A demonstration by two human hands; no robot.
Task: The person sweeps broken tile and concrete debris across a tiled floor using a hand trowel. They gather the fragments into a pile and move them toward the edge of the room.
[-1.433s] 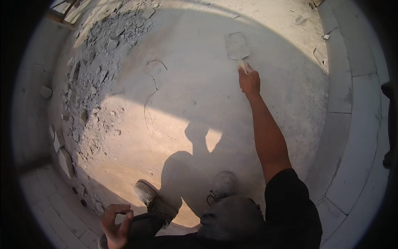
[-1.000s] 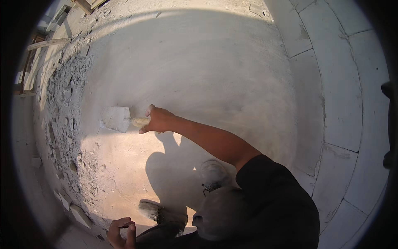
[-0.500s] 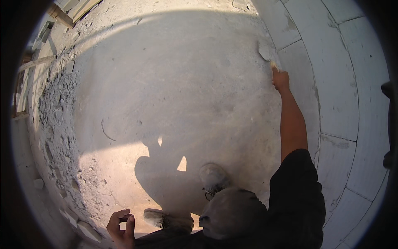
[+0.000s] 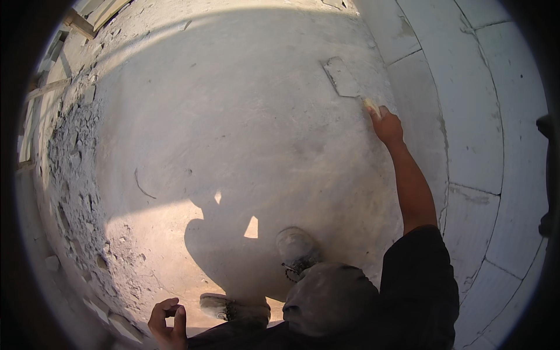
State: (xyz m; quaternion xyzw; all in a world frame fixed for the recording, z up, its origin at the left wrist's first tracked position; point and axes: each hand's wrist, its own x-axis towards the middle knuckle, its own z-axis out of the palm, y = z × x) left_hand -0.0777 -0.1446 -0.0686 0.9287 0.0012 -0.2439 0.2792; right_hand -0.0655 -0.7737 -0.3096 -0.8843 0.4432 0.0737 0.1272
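My right hand [image 4: 387, 125], arm stretched far forward, is closed round the pale handle of a flat-bladed trowel [image 4: 343, 77]. Its grey, roughly rectangular blade lies at or just over the dusty grey floor [image 4: 251, 122], a short way left of the block wall. Whether the blade touches the floor I cannot tell. Low at the left, near my shoe, my left hand [image 4: 167, 325] has its fingers curled toward the thumb. A dark patch shows between them, and I cannot make out whether it is a held thing or a shaded finger.
A wall of large pale blocks [image 4: 472, 140] runs along the right. Rubble [image 4: 73, 157] lines the left side, with timber pieces [image 4: 80, 23] at the far left. My shoes [image 4: 297, 248] stand at the near edge. A thin curved strand [image 4: 143, 185] lies on the floor.
My right hand has drawn the trowel left and slightly nearer, away from the wall's foot, and more of its blade now shows. The left hand stays curled in nearly the same place.
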